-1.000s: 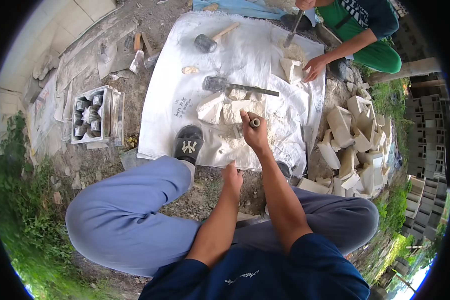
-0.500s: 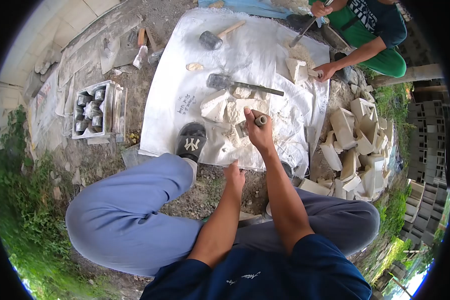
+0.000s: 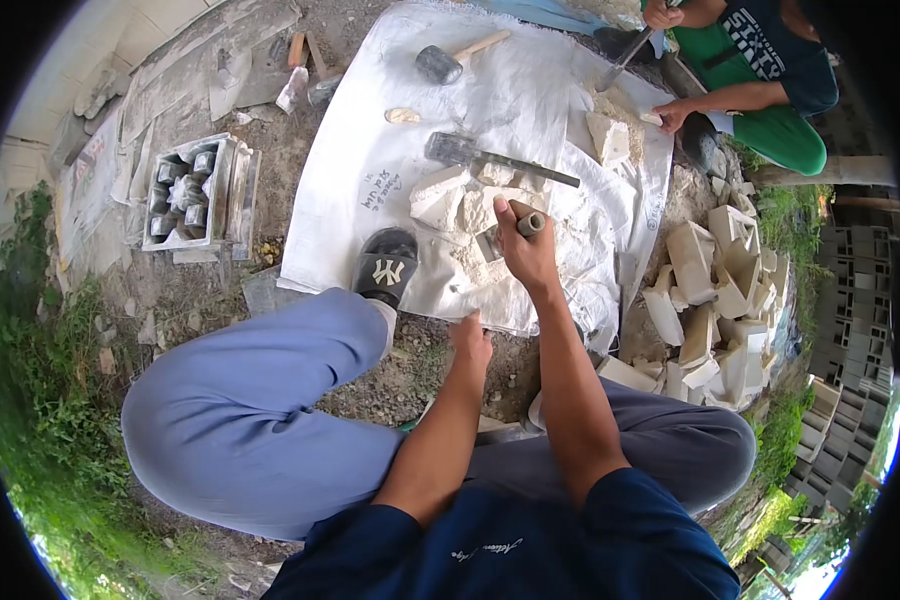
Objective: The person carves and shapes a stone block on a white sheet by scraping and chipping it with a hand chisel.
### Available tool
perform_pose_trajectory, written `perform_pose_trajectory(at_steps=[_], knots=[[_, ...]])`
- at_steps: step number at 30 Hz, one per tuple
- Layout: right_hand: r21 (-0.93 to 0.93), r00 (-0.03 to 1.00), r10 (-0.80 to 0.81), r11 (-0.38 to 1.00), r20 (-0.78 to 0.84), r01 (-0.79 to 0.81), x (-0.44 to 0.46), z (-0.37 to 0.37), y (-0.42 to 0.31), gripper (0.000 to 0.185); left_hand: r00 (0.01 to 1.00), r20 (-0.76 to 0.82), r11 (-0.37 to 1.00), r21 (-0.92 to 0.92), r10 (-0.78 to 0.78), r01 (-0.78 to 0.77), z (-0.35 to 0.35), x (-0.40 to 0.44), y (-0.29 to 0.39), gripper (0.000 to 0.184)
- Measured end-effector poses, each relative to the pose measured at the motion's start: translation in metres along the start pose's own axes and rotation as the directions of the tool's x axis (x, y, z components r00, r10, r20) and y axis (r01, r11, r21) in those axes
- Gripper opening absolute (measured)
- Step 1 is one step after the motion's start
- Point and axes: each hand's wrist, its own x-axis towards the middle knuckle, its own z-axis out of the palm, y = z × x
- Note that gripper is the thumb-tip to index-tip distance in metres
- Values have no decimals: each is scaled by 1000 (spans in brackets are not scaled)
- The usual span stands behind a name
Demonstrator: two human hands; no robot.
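Observation:
My right hand (image 3: 526, 250) is wrapped round the pipe-like handle of a hammer (image 3: 489, 243), whose dark metal head is low among the crumbled pieces. Beside that head lie broken off-white block chunks (image 3: 438, 200) and powder on a white sack sheet (image 3: 345, 170). At the sheet's front edge my left hand (image 3: 471, 340) is closed, its fingers pinching the edge. Behind the chunks rests a second hammer (image 3: 510, 165) with a long dark handle. Farther back is a mallet (image 3: 440, 65) with a wooden handle, near a small pale lump (image 3: 402, 116).
A co-worker at the upper right holds a metal tool (image 3: 625, 62) over a pale block piece (image 3: 609, 138). Broken blocks (image 3: 692, 260) are heaped on the right. A metal mould box (image 3: 185, 195) stands left. My sandalled foot (image 3: 385, 268) is on the sheet.
The view has shifted slightly. My right hand keeps the hammer low by the chunks, its handle tilted a little differently. The co-worker's lower hand has moved off the block piece, holding a small fragment.

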Motion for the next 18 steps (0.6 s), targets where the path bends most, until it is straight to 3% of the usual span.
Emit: perform_pose_trajectory(at_steps=[2,4,8,10,13,18], knots=[[23,999,37,999,-15,-37,0,7,22,47,1000,-19,1000,21,9,-8,3,5,0,61],[-24,1000,6,1000,20,-5,-2,17,76,49,996,-20,996,-29,-90,90,-7,32,-3,61],[-37,999,28,999,19,-27,-6,8,47,50,997,-22,998,3,-70,70,8,-11,12,62],[-23,998,42,999,53,-41,-3,5,25,51,998,70,1000,-11,5,-4,2,3,5,63],[50,994,80,995,73,-84,-5,3,-4,51,1000,-11,1000,-16,-20,20,0,13,-2,63],[-97,987,4,995,160,11,-13,29,65,49,999,5,999,-20,-34,34,-18,42,-12,59]])
